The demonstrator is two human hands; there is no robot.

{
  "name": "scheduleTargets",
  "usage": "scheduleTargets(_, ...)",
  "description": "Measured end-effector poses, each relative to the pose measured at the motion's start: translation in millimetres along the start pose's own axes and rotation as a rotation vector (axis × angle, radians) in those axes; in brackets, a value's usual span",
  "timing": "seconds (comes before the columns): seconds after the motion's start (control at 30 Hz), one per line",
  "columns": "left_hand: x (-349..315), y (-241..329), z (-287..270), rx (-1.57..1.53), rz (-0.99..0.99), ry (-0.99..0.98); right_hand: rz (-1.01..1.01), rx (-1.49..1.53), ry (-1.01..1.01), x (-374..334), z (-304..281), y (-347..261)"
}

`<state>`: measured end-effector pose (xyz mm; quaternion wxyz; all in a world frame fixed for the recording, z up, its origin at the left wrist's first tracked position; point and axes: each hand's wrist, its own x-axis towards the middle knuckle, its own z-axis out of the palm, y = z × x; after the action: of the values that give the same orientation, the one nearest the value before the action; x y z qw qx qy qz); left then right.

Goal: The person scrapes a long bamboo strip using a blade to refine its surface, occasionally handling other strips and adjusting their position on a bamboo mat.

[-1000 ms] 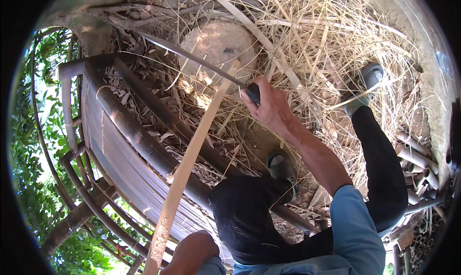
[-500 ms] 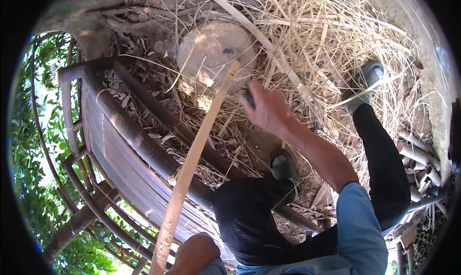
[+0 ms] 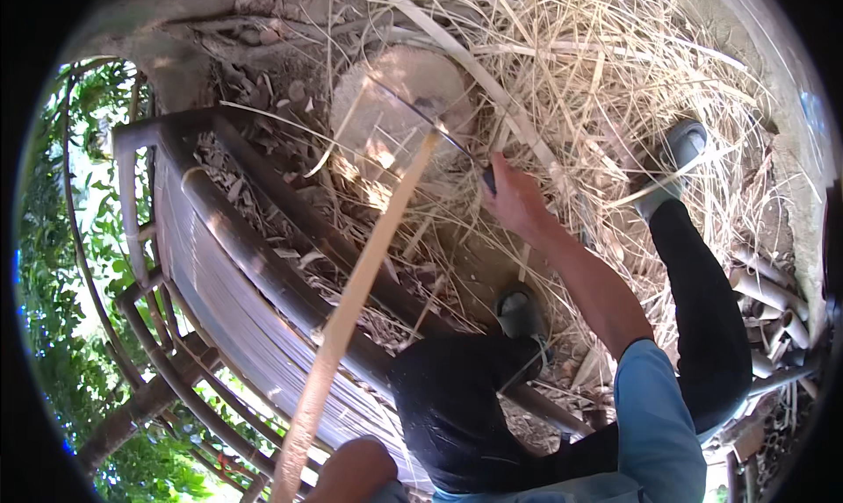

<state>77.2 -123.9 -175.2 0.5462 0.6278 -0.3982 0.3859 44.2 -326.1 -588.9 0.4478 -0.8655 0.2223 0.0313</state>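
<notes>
My right hand (image 3: 516, 200) is closed round the dark handle of a knife (image 3: 408, 106). Its long thin blade points up and left, crossing the far tip of a long pale bamboo strip (image 3: 360, 292). Whether the edge touches the strip I cannot tell. From the lower edge the strip slants up to the right, its tip in front of a round stump (image 3: 378, 86). Part of my bent left arm shows beside the strip's near end; my left hand is out of view.
Thin shavings (image 3: 606, 73) heap over the ground ahead and right. A dark bamboo bench (image 3: 237, 240) with a slatted surface stands at left. Cut bamboo tubes (image 3: 768, 292) lie at right. My two shoes rest among the shavings. A tree root (image 3: 149, 16) runs along the far left.
My right hand has moved a little right and nearer me. The knife blade now shows clearly across the strip's tip. The strip has shifted only slightly.
</notes>
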Motion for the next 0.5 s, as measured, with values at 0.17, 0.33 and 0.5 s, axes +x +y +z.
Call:
scheduleTargets(0.17,4.9,1.2,-0.1,-0.104,-0.036,0.034,-0.18,-0.017,0.095,-6.1,0.7,-4.0)
scheduleTargets(0.33,11.6,5.6,3.0,-0.275,-0.134,0.064,0.003,-0.024,-0.011,-0.6,-7.6,3.5)
scheduleTargets(0.5,26.3,-1.7,8.6,-0.316,-0.215,0.188,-0.06,0.11,-0.001,-23.0,-24.4,-46.9)
